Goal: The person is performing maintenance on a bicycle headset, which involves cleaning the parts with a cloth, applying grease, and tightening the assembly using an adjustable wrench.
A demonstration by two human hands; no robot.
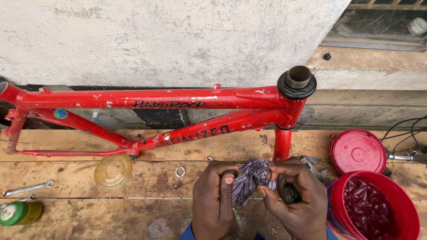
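While a striped rag (251, 180) hides the ring (263, 176) at six o'clock, both hands (218, 200) (296, 195) pinch it; the bucket (378, 209) is cut off.

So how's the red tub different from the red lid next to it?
The red tub stands open and holds dark red grease, while the red lid lies flat with nothing on it. The tub sits nearer the person, at the bottom right corner, and is partly cut off by the picture's edge; the lid lies farther back and shows whole. The tub looks deep, the lid shallow. Both are round, red plastic and rest on the wooden bench.
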